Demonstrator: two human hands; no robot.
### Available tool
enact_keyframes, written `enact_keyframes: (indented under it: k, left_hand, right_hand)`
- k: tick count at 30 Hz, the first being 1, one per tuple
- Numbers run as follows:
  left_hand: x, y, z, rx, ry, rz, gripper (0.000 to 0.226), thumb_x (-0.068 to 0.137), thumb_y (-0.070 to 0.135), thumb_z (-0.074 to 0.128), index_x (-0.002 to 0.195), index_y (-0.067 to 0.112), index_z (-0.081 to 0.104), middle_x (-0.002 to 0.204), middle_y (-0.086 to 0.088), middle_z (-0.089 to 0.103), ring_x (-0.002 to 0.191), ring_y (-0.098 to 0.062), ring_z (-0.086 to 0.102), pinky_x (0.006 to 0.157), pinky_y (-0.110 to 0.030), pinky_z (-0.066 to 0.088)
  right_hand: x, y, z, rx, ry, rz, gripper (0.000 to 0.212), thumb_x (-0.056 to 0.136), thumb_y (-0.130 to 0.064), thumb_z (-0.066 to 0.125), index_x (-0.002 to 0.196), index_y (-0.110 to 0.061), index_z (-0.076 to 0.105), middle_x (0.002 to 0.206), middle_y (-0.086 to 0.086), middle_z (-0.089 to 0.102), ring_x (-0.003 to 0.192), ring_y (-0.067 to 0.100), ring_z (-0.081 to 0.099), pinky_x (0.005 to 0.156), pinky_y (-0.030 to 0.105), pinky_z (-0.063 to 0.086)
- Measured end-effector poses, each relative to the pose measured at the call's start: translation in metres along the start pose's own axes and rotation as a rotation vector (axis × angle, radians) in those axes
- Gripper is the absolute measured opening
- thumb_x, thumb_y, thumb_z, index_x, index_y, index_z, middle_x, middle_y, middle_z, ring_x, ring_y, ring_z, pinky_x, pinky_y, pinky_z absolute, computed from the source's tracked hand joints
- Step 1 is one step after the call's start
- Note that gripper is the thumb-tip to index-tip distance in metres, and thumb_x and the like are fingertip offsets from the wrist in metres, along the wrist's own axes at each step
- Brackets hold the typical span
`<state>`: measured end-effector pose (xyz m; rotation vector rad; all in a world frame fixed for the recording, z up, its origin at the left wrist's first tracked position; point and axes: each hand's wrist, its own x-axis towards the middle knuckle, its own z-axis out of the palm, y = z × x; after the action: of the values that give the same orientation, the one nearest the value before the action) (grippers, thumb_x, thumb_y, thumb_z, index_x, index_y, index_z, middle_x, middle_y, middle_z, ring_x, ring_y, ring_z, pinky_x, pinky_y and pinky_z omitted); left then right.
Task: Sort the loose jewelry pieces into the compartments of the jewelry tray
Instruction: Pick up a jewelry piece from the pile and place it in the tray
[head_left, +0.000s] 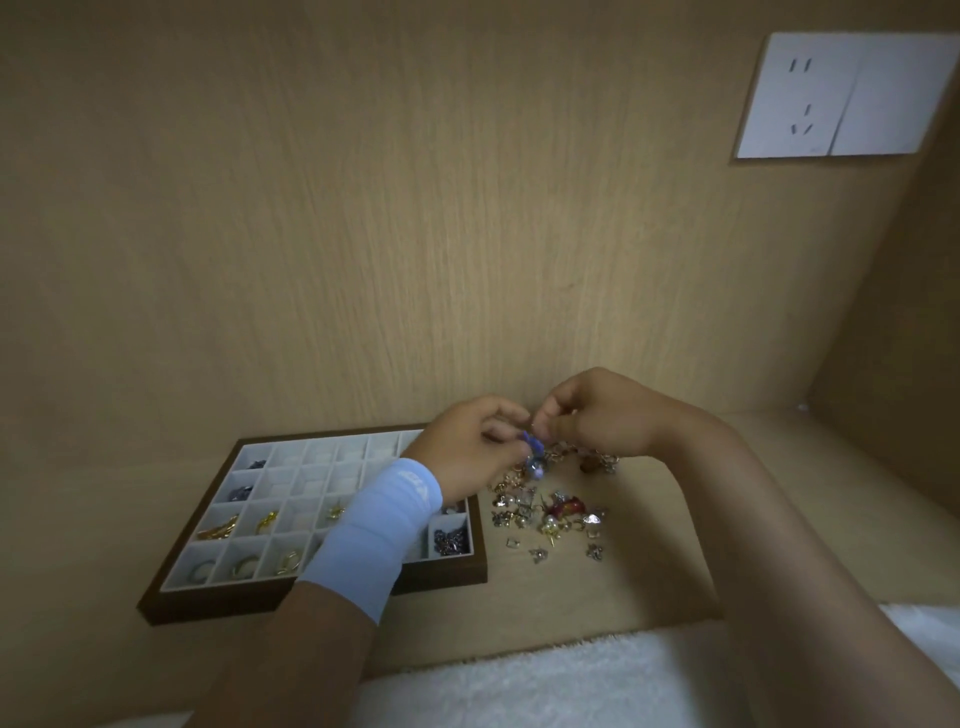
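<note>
A dark wooden jewelry tray (171, 605) with white compartments lies at the left; several cells hold gold rings, dark beads and gold pieces. To its right a pile of loose jewelry (550, 514) is spread on the wooden shelf, with a red piece (567, 506) in it. My left hand (470, 447) and my right hand (597, 415) meet above the pile's far end. Both pinch a blue-purple beaded piece (534, 452) between their fingertips. My left forearm, in a light blue wrist sleeve (379, 525), crosses over the tray's right side and hides some cells.
The shelf sits in a wooden alcove with a back wall close behind the hands and a side wall at the right. A white wall socket plate (841, 96) is high on the right. White fluffy fabric (545, 686) lies along the shelf's front edge.
</note>
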<state>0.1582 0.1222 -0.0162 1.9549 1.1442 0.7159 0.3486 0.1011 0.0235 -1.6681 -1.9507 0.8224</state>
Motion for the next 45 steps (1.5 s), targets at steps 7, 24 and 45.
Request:
enact_keyframes:
  k: [7,24,45]
  left_hand:
    - [-0.004,0.005,-0.023,-0.221,0.114,-0.019,0.012,0.087,0.014,0.072,0.098,0.013,0.072,0.087,-0.005,0.076,0.073,-0.011,0.066,0.073,-0.024,0.056]
    - [-0.038,0.008,-0.065,-0.403,0.144,-0.08,0.032,0.082,0.01,0.076,0.111,0.017,0.064,0.094,-0.015,0.075,0.078,-0.02,0.069,0.079,-0.035,0.058]
    - [-0.094,-0.02,-0.108,-0.152,0.342,0.081,0.019,0.081,0.011,0.078,0.095,0.023,0.073,0.078,0.002,0.076,0.08,-0.009,0.07,0.087,-0.025,0.054]
  right_hand:
    - [0.001,-0.016,0.01,0.268,0.058,-0.072,0.013,0.096,-0.018,0.065,0.09,-0.011,0.073,0.081,0.008,0.073,0.058,0.017,0.058,0.052,0.023,0.046]
    - [0.004,-0.052,0.04,0.647,0.154,-0.104,0.019,0.088,-0.009,0.073,0.103,-0.015,0.063,0.075,0.006,0.071,0.052,0.017,0.061,0.046,0.026,0.044]
    - [-0.004,-0.1,0.098,0.605,0.06,-0.21,0.015,0.081,-0.011,0.08,0.095,-0.013,0.075,0.072,0.001,0.074,0.05,0.013,0.059,0.047,0.02,0.047]
